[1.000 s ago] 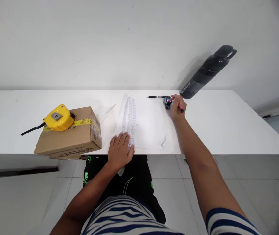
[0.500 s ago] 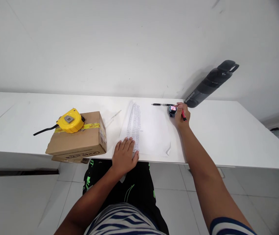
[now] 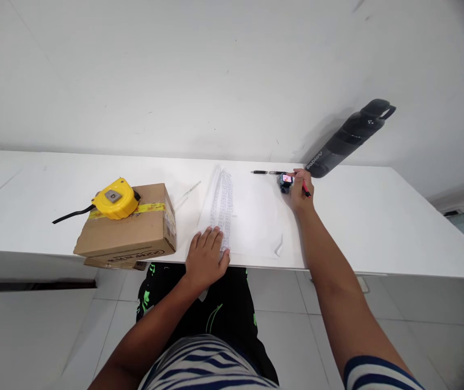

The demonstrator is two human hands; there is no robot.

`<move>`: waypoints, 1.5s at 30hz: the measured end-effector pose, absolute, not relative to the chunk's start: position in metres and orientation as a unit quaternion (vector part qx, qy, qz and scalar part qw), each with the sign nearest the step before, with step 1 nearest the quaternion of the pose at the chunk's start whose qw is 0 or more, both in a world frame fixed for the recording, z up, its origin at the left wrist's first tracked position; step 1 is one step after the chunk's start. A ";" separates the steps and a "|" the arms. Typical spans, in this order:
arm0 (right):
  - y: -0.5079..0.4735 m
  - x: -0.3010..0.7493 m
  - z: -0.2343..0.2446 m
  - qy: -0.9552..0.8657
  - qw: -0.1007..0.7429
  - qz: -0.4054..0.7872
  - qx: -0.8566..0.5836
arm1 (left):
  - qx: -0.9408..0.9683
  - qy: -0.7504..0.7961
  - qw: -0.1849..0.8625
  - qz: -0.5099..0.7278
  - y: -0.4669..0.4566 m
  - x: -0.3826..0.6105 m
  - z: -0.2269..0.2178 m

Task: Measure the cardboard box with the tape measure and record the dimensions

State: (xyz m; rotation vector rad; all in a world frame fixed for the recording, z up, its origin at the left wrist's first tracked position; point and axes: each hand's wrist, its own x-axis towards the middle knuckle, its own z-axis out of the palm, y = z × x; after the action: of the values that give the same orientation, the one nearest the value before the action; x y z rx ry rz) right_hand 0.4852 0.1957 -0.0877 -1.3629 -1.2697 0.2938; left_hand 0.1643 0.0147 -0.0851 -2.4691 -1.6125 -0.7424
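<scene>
My left hand [image 3: 206,257] lies flat with fingers stretched over the lower left of a white sheet of paper [image 3: 254,219], which carries columns of small handwriting. My right hand [image 3: 302,190] is closed around a red pen [image 3: 305,188]. Its index finger reaches to a small dark device with a lit screen [image 3: 286,180], just past the paper's upper right edge; whether the finger presses it I cannot tell. Behind the device lies a black pen [image 3: 266,172], its right end close to my hand.
A cardboard box [image 3: 134,230] stands at the left front edge, with a yellow tape measure [image 3: 116,199] on top. Beyond my right hand a dark bottle [image 3: 349,138] stands near the wall. The white table [image 3: 378,227] is narrow and runs along the wall [image 3: 199,70].
The view has shifted very slightly. Both hands keep nearly the same places, the left on the paper and the right at the device with the red pen.
</scene>
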 end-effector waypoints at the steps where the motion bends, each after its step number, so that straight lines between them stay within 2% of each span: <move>1: 0.196 0.485 -0.088 -0.549 0.585 0.119 -0.586 | -0.811 -0.530 0.049 -0.243 0.015 0.164 -0.085; 15: 0.198 0.488 -0.092 -0.574 0.556 0.089 -0.595 | -0.811 -0.532 0.037 -0.241 0.014 0.164 -0.085; 31: 0.199 0.487 -0.093 -0.561 0.569 0.118 -0.590 | -0.811 -0.531 0.035 -0.244 0.014 0.164 -0.085; 45: 0.194 0.483 -0.086 -0.571 0.577 0.067 -0.580 | -0.811 -0.533 0.036 -0.239 0.015 0.164 -0.086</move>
State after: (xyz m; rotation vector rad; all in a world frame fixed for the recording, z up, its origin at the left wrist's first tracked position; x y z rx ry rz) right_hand 0.4835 0.1938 -0.0856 -1.3582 -1.3357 0.1559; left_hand 0.1636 0.0147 -0.0857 -2.4898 -1.6373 -0.7336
